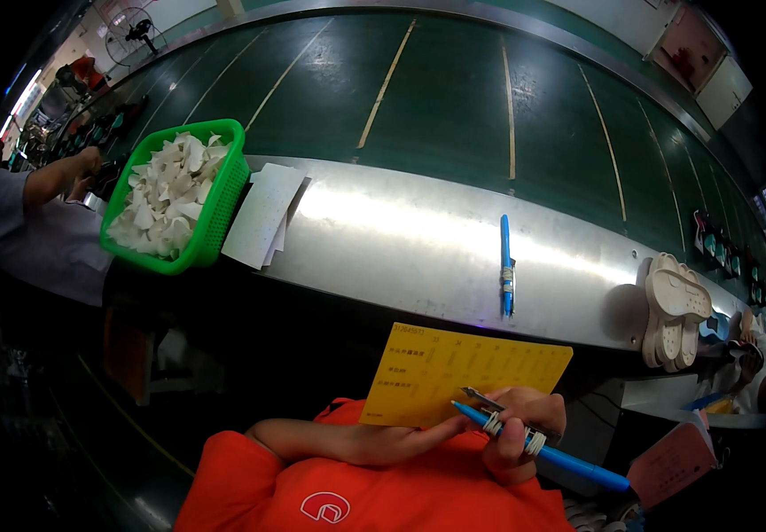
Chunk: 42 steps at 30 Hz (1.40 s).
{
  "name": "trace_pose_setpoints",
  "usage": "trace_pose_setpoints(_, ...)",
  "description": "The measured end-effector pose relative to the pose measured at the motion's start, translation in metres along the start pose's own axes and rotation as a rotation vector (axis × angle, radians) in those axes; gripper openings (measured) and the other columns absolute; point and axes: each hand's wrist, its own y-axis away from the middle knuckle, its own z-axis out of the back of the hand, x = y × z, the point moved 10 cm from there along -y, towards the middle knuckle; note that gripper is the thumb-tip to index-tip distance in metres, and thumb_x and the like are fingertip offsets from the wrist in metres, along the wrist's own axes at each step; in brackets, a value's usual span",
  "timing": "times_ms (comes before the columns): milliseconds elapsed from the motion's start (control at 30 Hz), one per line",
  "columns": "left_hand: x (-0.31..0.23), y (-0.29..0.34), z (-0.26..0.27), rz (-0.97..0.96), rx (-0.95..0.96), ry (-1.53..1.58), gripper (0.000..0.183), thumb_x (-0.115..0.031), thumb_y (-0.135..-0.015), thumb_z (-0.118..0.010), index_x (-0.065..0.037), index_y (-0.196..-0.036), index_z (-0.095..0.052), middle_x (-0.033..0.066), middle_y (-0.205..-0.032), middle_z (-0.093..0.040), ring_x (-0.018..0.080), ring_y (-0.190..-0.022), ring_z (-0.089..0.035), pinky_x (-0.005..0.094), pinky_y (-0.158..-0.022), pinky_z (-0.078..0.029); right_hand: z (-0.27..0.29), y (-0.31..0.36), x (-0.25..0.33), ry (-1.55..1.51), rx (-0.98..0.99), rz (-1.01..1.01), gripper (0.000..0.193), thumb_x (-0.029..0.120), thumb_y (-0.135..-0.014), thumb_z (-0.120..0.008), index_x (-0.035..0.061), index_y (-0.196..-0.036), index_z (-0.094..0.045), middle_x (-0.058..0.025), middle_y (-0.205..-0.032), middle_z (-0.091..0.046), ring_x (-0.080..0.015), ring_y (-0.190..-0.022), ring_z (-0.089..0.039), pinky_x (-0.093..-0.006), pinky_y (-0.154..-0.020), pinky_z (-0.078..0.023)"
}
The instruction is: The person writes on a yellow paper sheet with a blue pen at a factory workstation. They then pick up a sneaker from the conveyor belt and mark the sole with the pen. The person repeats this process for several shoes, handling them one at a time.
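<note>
My left hand (418, 439) holds a yellow printed card (454, 368) by its lower edge, in front of my orange shirt. My right hand (529, 424) is closed round a blue pen (582, 467), its tip pointing left over the card. Pale bands bind a thin, pointed metal tool (482, 398) alongside this pen. A second blue pen (505, 248), also banded to a slim metal piece, lies on the steel ledge (383, 244) beyond the card.
A green basket (237, 191) full of white pieces stands left, beside white papers (263, 213). Stacked beige clogs (674, 310) sit at the ledge's right end. Beyond runs a green conveyor belt (454, 106). A co-worker's hand (64, 177) is far left; pink paper (674, 465) is lower right.
</note>
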Motion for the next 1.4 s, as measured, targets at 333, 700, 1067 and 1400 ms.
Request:
trace_pose_setpoints(333,0.007,0.000,-0.006,-0.078,0.039,-0.309,0.029,-0.025,-0.091,-0.050,-0.008,-0.114,-0.053,0.0052,-0.107,-0.057,0.0168,-0.092,-0.055,0.0251,-0.072,-0.043,-0.004,0.009,-0.008,0.011,-0.026,-0.044,0.032,0.027,-0.085,-0.052,0.0010,-0.088,-0.033,-0.0090,-0.056,-0.051,-0.0119,-0.048,-0.055,-0.0285,-0.057,-0.053)
trace_pose_setpoints(700,0.004,-0.005,0.004,-0.044,-0.047,-0.213,0.027,-0.021,-0.090,-0.052,-0.006,-0.112,-0.054,0.0075,-0.100,-0.060,0.0177,-0.087,-0.058,0.0262,-0.070,-0.044,-0.011,0.004,-0.006,0.061,0.003,-0.002,0.025,0.020,-0.084,-0.045,-0.0002,-0.087,-0.031,-0.0165,-0.058,-0.058,-0.0122,-0.046,-0.058,-0.0201,-0.049,-0.049)
trace_pose_setpoints(1067,0.006,0.008,-0.008,-0.245,-0.002,-0.507,0.034,-0.019,-0.091,-0.048,-0.006,-0.122,-0.047,0.0083,-0.118,-0.050,0.0190,-0.104,-0.049,0.0279,-0.081,-0.039,-0.003,0.003,-0.001,0.214,-0.240,0.012,0.024,0.024,-0.085,-0.041,0.0010,-0.079,-0.035,-0.0102,-0.052,-0.058,-0.0090,-0.039,-0.051,-0.0160,-0.040,-0.039)
trace_pose_setpoints(1400,0.024,0.008,-0.008,-0.030,0.081,-0.267,0.035,-0.016,-0.090,-0.048,-0.007,-0.124,-0.048,0.0095,-0.123,-0.048,0.0205,-0.108,-0.048,0.0291,-0.081,-0.040,0.001,0.005,-0.004,0.292,-0.316,-0.091,0.027,0.023,-0.083,-0.043,0.0025,-0.066,-0.044,0.0030,-0.048,-0.056,-0.0039,-0.040,-0.044,-0.0124,-0.046,-0.032)
